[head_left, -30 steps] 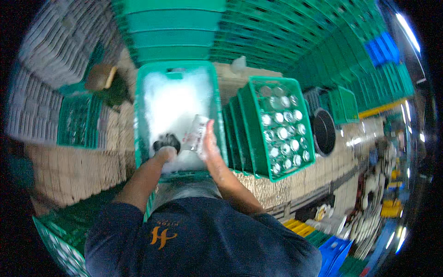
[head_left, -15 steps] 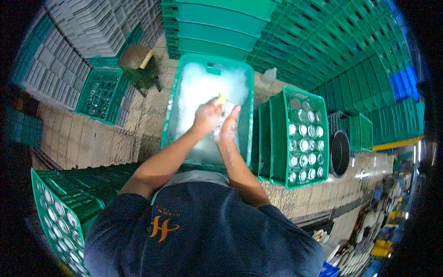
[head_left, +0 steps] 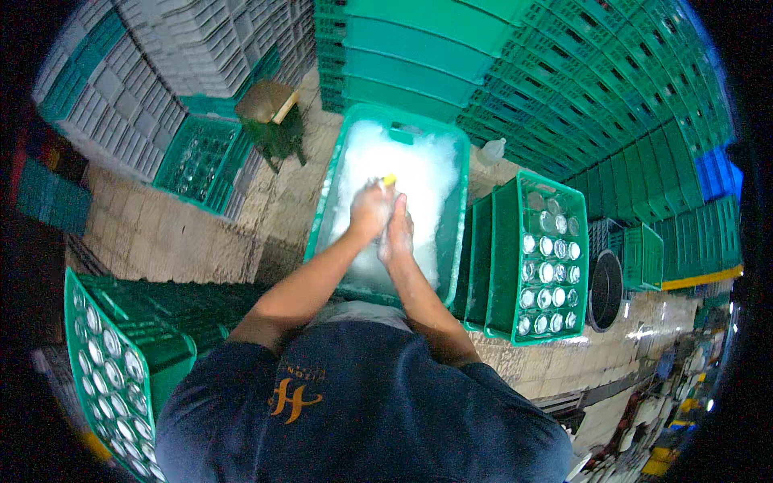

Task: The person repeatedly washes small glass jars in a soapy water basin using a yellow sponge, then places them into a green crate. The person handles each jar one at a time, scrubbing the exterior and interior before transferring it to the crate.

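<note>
in the head view, the left hand [head_left: 370, 211] and right hand [head_left: 398, 232] of the person meet over the suds [head_left: 403, 149] inside the green tub [head_left: 462, 193]. the left one is curled closed, apparently round a small yellow piece [head_left: 390, 179] that pokes out past its fingers; the right lies close against it, and whether it grips anything cannot be told. a second ago a clear glass showed at the right palm and no yellow piece was visible; now the palms are together and any glass between them is hidden, which suggests the work has turned to rubbing it. right of the tub, a green crate [head_left: 503, 266] holds rows of glasses [head_left: 551, 272].
</note>
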A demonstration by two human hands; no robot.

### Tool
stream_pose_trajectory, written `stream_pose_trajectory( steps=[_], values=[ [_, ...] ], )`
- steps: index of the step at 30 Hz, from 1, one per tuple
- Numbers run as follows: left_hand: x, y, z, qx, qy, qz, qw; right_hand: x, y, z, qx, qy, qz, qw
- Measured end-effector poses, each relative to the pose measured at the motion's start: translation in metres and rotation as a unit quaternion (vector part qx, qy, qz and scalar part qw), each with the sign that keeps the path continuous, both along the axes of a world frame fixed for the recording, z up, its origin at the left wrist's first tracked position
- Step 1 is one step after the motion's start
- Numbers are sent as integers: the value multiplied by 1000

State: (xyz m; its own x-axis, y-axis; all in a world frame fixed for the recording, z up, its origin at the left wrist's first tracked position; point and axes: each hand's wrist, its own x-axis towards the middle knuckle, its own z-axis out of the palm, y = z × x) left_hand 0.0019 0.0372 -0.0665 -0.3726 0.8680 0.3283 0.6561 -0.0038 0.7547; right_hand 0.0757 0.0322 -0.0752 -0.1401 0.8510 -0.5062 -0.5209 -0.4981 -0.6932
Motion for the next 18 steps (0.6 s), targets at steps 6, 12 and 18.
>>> stream_pose_trajectory(
  steps=[6,12,18],
  values=[
    [15,-2,30,-102,-160,-38,981,31,9,14,34,120,16,992],
    [4,16,58,189,194,-189,944,31,26,34,149,136,27,979],
    [-12,44,56,-71,-120,-104,985,46,33,26,-33,165,213,962]
  ],
)
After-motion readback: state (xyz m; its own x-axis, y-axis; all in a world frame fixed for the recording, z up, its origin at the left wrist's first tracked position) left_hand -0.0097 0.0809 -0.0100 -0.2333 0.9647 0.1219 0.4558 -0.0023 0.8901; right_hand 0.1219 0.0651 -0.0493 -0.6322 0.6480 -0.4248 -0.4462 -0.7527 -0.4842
